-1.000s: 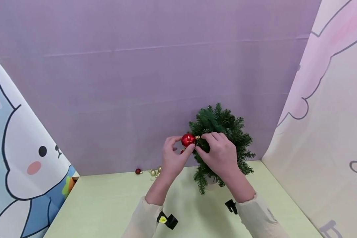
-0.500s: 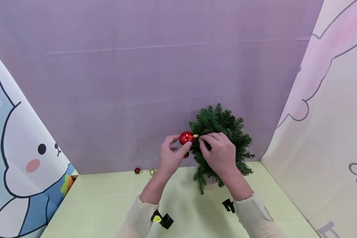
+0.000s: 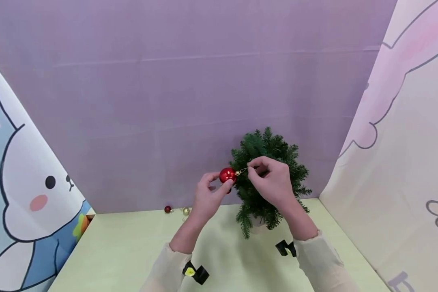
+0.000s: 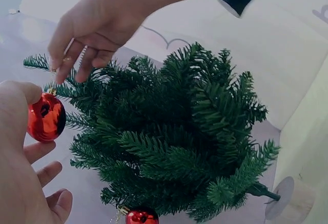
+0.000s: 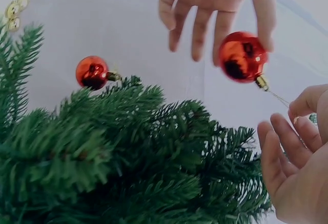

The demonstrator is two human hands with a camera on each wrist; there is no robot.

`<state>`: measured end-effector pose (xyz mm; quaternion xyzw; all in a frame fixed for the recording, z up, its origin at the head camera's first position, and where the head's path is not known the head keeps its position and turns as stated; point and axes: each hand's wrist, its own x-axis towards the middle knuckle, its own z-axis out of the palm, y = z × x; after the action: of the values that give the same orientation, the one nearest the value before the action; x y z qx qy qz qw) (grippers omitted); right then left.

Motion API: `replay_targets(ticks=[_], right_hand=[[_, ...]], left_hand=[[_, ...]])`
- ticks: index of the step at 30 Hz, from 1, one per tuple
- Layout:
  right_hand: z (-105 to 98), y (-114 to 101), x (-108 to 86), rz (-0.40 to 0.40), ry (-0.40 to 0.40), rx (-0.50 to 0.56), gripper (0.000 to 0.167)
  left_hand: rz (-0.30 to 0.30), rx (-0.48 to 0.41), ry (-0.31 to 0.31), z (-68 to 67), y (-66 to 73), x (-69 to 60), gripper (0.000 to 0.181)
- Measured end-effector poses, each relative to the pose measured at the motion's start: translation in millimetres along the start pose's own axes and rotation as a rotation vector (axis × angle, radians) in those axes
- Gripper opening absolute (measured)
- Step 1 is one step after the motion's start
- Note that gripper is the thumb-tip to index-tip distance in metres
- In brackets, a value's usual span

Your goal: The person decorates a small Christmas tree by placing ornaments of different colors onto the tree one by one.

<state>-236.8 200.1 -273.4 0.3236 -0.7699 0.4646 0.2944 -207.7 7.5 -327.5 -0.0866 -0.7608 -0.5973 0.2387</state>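
My left hand [image 3: 207,198] pinches a shiny red Christmas bauble [image 3: 227,175] between thumb and fingers, beside the left side of a small green artificial Christmas tree [image 3: 292,162]. From the bauble's gold cap runs a thin gold string [image 5: 279,99], drawn taut. The fingertips of my right hand [image 3: 273,182] pinch the far end of this string, in front of the branches. A second red bauble [image 5: 91,73] lies lower by the tree in the right wrist view; the head view mostly hides it behind the left hand.
A small dark red bauble [image 3: 168,209] and a gold bauble [image 3: 186,211] lie at the pale table's back edge; more gold baubles [image 5: 12,9] show in the right wrist view. The tree stands in a light pot [image 4: 294,201]. A purple cloth [image 3: 149,113] rises behind.
My right hand has drawn away from the cap to the right, stretching the string into view. The left hand and its bauble have shifted slightly left and down.
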Motion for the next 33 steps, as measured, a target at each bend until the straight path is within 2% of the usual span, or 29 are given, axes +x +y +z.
replay_targets(ticks=[4,8,12,16,19,26,33], right_hand=[[3,-5,8.3,0.008,-0.049,-0.024,0.006],[3,-9,11.0,0.033,-0.093,-0.061,0.006],[1,-12,11.1,0.067,-0.108,-0.092,0.006],[-4,-12,10.4,0.089,-0.120,-0.143,0.007],[-7,-10,10.3,0.103,-0.132,-0.163,0.007],[-13,-8,13.4,0.104,-0.178,-0.188,0.006],[-18,-9,15.9,0.089,-0.198,-0.232,0.007]], left_hand=[[0.001,0.063,-0.035,-3.1,2.5,1.3,0.046],[0.035,0.101,-0.040,-1.4,13.6,-1.9,0.056],[0.103,0.117,-0.067,4.1,26.3,0.1,0.044],[0.181,0.141,-0.106,10.8,35.6,9.5,0.030],[0.213,0.168,-0.129,14.4,39.4,17.6,0.026],[0.220,0.199,-0.182,18.3,40.3,29.9,0.017],[0.199,0.197,-0.209,20.5,40.9,36.8,0.015]])
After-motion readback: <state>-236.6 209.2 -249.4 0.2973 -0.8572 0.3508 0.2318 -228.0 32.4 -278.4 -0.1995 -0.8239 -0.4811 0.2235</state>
